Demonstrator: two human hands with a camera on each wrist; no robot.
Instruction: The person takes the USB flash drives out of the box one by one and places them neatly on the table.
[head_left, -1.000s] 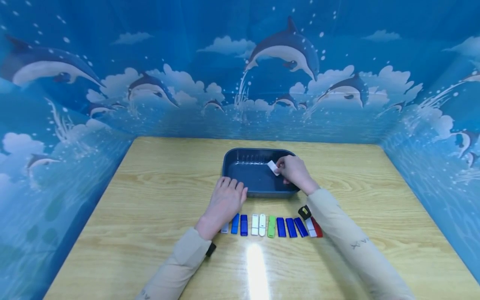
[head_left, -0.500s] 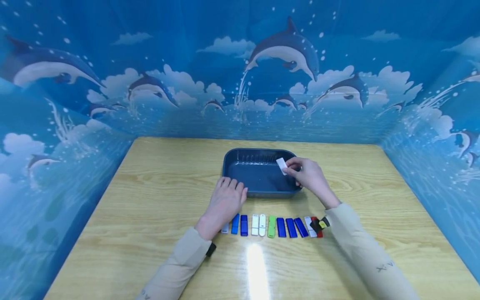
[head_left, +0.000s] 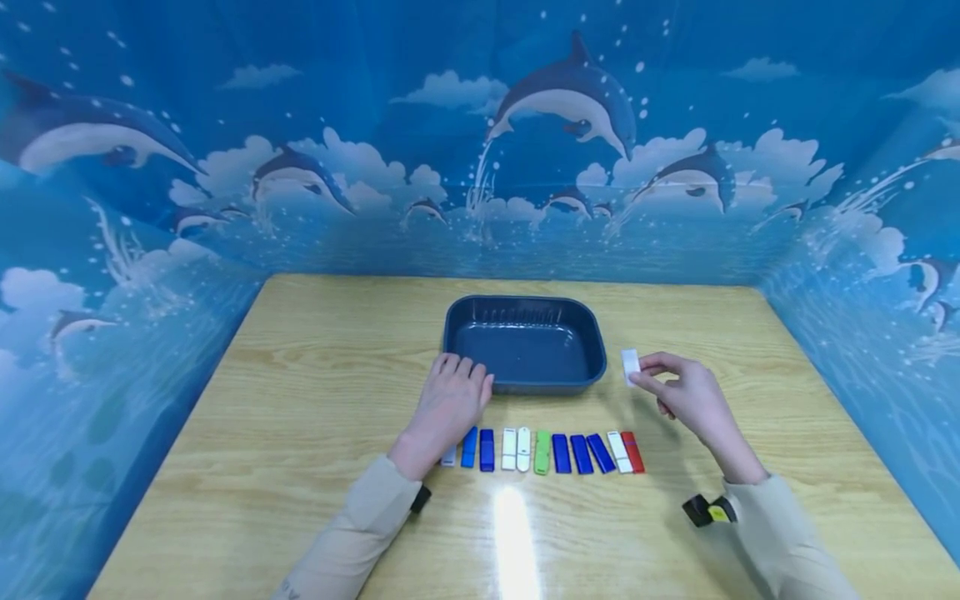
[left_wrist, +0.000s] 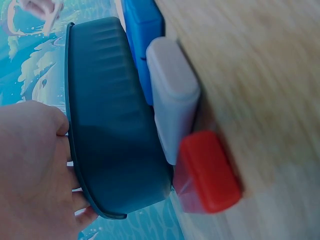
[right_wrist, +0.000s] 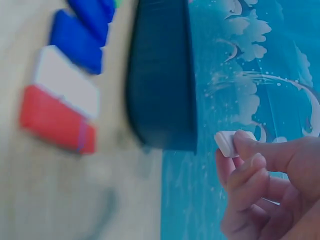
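My right hand (head_left: pixel 693 396) pinches a white USB flash drive (head_left: pixel 630 367) between thumb and fingers, held up just right of the dark blue basin (head_left: pixel 525 388). In the right wrist view, the thumb presses on the white drive (right_wrist: pixel 227 143). My left hand (head_left: pixel 453 396) holds the basin's near left rim, with the thumb on the near side and fingertips over the edge. Nearer the body lies a row of several USB flash drives, among them a green one (head_left: pixel 542 452), a dark blue one (head_left: pixel 487 451) and a red one (head_left: pixel 628 452) at the right end.
The left wrist view shows another red drive (left_wrist: pixel 210 172) and a grey-white drive (left_wrist: pixel 172 90) at the row's left end, mostly covered by my left arm in the head view. Dolphin-printed curtains (head_left: pixel 360 233) enclose the wooden table (head_left: pixel 345 325) at back and sides.
My right hand has moved out of the basin to the right and toward the body, carrying the white USB flash drive. My left hand stays on the rim.
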